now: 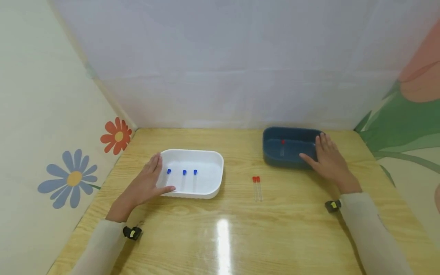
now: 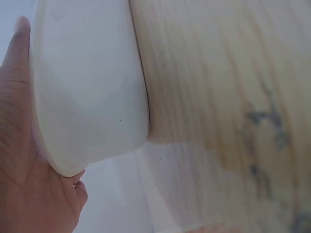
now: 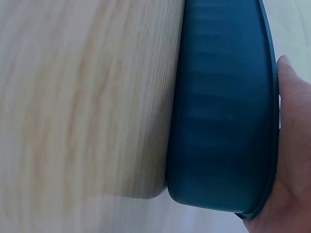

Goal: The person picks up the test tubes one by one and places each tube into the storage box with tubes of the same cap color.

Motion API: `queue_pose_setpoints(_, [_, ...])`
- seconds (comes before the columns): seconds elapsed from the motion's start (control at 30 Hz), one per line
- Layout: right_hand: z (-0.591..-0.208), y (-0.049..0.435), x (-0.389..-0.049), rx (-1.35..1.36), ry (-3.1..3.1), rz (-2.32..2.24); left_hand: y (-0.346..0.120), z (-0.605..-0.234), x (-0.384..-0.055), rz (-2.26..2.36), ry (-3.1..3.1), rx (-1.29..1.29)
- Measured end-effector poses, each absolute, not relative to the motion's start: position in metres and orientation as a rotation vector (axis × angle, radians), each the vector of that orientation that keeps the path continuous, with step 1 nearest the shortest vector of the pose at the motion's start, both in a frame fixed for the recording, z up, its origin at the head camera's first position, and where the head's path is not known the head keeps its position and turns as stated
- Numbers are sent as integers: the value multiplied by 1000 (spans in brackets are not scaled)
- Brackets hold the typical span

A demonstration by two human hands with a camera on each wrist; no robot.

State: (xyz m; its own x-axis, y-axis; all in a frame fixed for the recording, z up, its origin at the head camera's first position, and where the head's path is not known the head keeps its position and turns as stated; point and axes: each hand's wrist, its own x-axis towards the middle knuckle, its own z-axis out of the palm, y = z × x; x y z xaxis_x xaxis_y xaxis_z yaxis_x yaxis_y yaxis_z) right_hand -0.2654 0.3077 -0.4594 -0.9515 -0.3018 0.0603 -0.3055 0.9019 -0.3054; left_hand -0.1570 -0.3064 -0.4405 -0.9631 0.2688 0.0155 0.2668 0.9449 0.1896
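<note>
My left hand (image 1: 145, 182) rests on the left side of a white tray (image 1: 217, 168), its fingers straight along the rim and its thumb over the near edge. Three clear tubes with blue caps (image 1: 184, 172) lie in that tray. Over at the dark blue tray (image 1: 269, 158), my right hand (image 1: 329, 162) rests on the right end, fingers extended at the far corner and thumb reaching across the near rim. One tube with a red cap (image 1: 283, 141) lies inside it. Both wrist views show the palms against the tray rims (image 2: 36, 111) (image 3: 272, 121).
Two more red-capped tubes (image 1: 258, 187) lie side by side on the wooden table (image 1: 275, 236), between the trays. A pale curtain-like wall (image 1: 240, 76) stands behind the table, and walls with painted flowers (image 1: 73, 178) flank it.
</note>
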Motion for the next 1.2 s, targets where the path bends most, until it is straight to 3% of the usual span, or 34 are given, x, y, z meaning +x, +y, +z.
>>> queue_pose_setpoints(0.33, [-463, 309, -267, 481, -3053, 494, -301, -438, -159, 292, 3134, 519])
queue_pose_setpoints(0.83, [-463, 307, -268, 479, -3039, 487, -256, -424, -159, 226, 3250, 838])
queue_pose_setpoints(1.2, [-463, 307, -267, 462, -3044, 512, -231, -421, -163, 241, 3263, 890])
